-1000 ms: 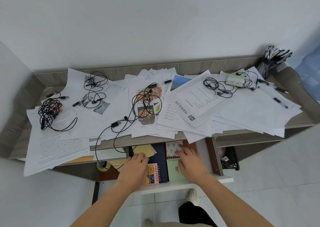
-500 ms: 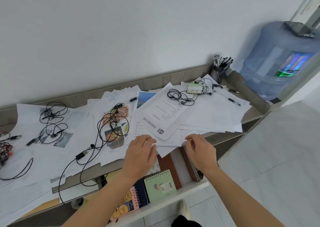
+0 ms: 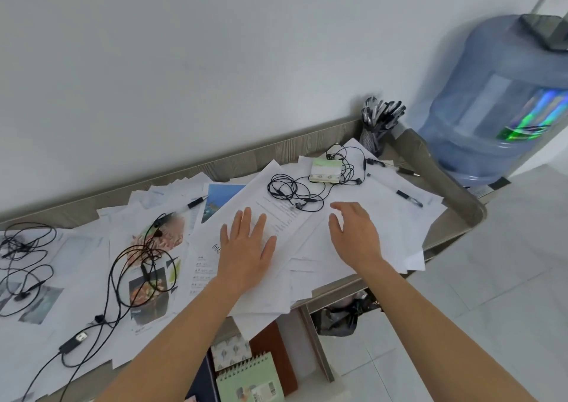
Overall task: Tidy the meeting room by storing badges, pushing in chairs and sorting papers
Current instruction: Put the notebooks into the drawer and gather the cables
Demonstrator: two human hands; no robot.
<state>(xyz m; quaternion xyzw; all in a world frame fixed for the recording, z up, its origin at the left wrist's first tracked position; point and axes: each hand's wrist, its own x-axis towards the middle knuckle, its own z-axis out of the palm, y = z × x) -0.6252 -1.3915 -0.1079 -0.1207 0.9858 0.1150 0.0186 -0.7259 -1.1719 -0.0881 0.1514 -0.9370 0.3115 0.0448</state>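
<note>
White papers (image 3: 388, 221): left hand (image 3: 246, 249), right hand (image 3: 354, 236) moved atop.

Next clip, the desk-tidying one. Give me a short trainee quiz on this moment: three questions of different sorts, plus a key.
1. True or false: the right hand grips a pen.
2. What stands at the far right corner of the desk? A) a lamp B) a holder full of pens C) a mug
3. Fill in: the green spiral notebook lies in the open ____ under the desk.
Key: 1 false, its fingers are loose and hold nothing. 2 B. 3 drawer.
</note>
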